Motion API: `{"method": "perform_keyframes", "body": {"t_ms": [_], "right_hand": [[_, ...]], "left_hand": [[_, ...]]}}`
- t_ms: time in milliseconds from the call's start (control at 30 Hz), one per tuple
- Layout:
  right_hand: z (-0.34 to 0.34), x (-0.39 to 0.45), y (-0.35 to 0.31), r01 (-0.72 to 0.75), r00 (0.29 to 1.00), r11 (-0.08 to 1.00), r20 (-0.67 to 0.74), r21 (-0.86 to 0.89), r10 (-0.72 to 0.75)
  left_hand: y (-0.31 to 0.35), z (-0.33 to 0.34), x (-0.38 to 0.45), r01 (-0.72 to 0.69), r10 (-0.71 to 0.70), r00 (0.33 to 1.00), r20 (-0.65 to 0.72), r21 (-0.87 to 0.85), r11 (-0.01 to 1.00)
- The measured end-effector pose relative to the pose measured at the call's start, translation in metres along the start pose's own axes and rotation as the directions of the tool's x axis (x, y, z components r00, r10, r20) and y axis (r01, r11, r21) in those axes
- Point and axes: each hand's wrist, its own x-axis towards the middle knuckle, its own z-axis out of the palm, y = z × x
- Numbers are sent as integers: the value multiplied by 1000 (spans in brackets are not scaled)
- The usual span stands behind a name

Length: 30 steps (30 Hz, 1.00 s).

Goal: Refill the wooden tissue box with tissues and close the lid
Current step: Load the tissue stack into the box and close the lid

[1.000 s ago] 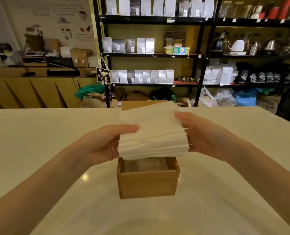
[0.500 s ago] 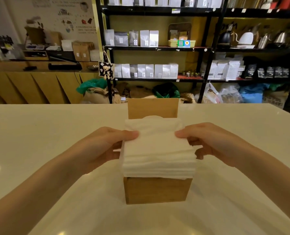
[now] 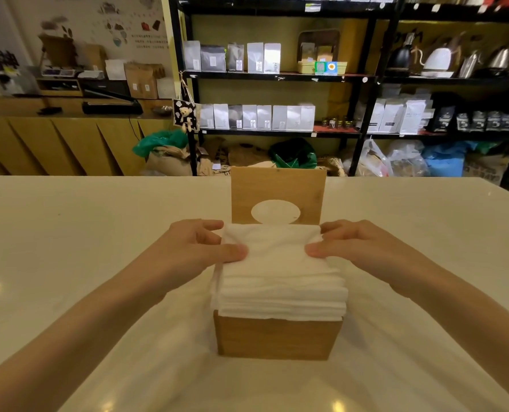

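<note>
A square wooden tissue box (image 3: 277,337) stands on the white table in front of me. Its hinged lid (image 3: 312,188) stands upright at the back and has an oval hole in it. A thick stack of white tissues (image 3: 280,275) sits in the box's opening and rises well above the rim. My left hand (image 3: 199,248) grips the stack's left side, thumb on top. My right hand (image 3: 354,248) grips the right side the same way. The inside of the box is hidden by the tissues.
The white table (image 3: 84,233) stretches wide on both sides of the box. Beyond its far edge stand black shelves (image 3: 277,75) with bags and kettles, sacks on the floor, and a wooden counter (image 3: 54,138) at the left.
Both hands have lowered the tissue stack from above the open box down into its opening. The lid's oval hole has come into view behind the stack.
</note>
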Motion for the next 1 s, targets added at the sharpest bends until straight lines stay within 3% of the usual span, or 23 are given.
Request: {"method": "perform_keyframes", "body": {"t_ms": [133,233,367,833,1000], "right_hand": [[4,5,-1,45,996,992,-69,-115,-54],[8,3,-2,85,989,956,-96,-279,-116],[13,-2,-5,114,975,926,-140,-361,-175],[25,-4,-7,57,975,808,-141,-586,-172],[31,-3,-6,26,971,728,-155,-685,-180]], "left_hand": [[1,0,7,-28,32,999,-23,157,987],[6,3,7,-73,94,995,-39,374,925],[9,6,10,-99,133,991,-29,517,850],[5,9,21,-94,66,996,67,683,725],[3,17,21,-97,97,994,42,726,681]]}}
